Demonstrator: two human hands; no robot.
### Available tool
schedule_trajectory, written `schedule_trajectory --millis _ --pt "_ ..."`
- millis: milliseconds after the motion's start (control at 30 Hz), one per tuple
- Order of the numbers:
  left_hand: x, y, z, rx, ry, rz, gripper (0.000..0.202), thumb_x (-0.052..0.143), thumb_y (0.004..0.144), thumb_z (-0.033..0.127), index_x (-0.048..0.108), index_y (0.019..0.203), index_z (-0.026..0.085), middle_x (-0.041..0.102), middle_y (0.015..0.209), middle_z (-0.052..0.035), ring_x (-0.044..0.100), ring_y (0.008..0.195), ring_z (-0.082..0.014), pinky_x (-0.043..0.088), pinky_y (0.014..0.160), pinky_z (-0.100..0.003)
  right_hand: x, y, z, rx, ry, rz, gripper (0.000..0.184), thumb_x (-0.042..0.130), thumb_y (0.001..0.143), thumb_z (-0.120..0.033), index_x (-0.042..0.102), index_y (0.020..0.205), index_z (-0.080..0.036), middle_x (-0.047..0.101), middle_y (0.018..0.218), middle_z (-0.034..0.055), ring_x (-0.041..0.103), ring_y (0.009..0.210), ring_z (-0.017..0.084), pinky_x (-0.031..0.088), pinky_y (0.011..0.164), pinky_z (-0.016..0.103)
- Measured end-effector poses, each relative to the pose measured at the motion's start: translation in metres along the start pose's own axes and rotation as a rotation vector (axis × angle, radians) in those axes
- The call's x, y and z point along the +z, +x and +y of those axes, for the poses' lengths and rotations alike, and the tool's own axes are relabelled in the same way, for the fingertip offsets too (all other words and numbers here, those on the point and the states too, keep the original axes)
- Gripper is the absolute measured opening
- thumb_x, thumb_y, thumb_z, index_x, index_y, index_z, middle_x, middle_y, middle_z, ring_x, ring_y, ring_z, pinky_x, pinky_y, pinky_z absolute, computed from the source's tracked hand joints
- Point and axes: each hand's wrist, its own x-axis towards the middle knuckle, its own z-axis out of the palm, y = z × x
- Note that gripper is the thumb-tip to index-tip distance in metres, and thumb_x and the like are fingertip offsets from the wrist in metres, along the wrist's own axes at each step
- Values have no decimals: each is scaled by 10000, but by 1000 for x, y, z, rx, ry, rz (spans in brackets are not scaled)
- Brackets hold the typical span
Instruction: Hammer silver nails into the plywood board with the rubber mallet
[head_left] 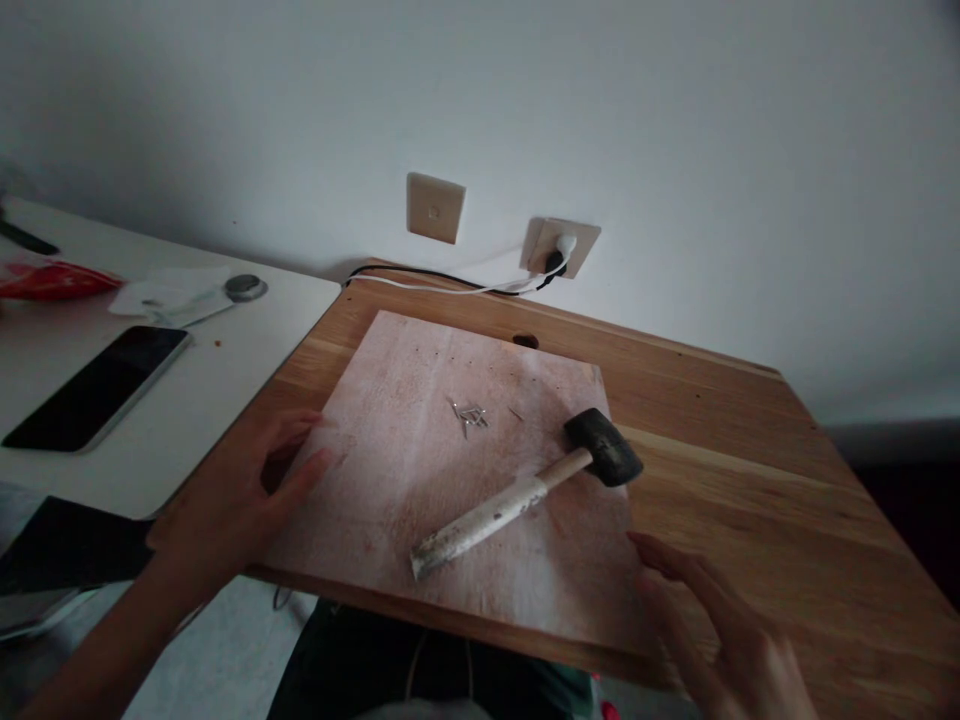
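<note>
A thin, pale wooden board (390,450) lies flat on the brown wooden desk. At its left edge is my left hand (244,490), thumb and fingers apart, the fingertips at or just over the board. My right hand (720,630) is at the board's lower right edge with its fingers spread. Whether either hand presses on the board I cannot tell. A mallet (495,508) rests diagonally on the board, its black head toward the right and its worn white handle toward me. Several small nails (471,415) lie in a loose pile near the middle, with a single nail (516,413) beside them.
To the left stands a white table (217,400) holding a phone (101,385), a small round metal object (245,288) and a red packet (56,280). Cables (442,283) run along the desk's back to a wall socket (574,245). Brown desk surface (712,460) extends to the right.
</note>
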Motion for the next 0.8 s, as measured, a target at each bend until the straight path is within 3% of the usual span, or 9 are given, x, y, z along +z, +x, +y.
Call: schedule_trajectory --millis 100,200,400,600,800 --pt "-17 11 -10 -86 -31 -34 548 560 958 676 657 1336 291 793 1426 -42 754 1320 -326 584 1134 -445 12 6 -16 -103 28 -16 314 672 1074 -394 799 1343 -295 865 1188 75 878 1011 294 743 835 369" --pt "-36 25 -21 -184 37 -24 571 555 940 671 615 1384 316 829 1351 -35 766 1284 -355 590 1067 -475 28 12 -36 -151 94 -33 350 663 1078 -335 761 1411 -287 847 1169 89 870 1018 289 738 805 358" --pt "-63 51 -49 -244 168 57 482 509 1012 586 636 1356 273 806 1373 -28 769 1216 -295 585 1046 -403 60 24 -83 -197 235 -63 355 655 1064 -303 749 1405 -272 832 1108 104 854 940 272 733 780 362" --pt "-72 62 -70 -265 226 33 568 441 1075 619 577 1467 230 713 1509 -86 752 1170 -284 581 1065 -423 75 36 -98 -152 325 -126 312 689 1059 -336 769 1356 -282 859 1227 94 854 1092 288 727 911 401" --pt "-69 60 -67 -296 228 42 569 448 1070 582 594 1473 207 712 1508 -94 751 1181 -291 562 1116 -435 78 38 -96 -99 360 -108 241 660 1095 -356 776 1296 -291 875 1188 57 865 1060 250 721 905 365"
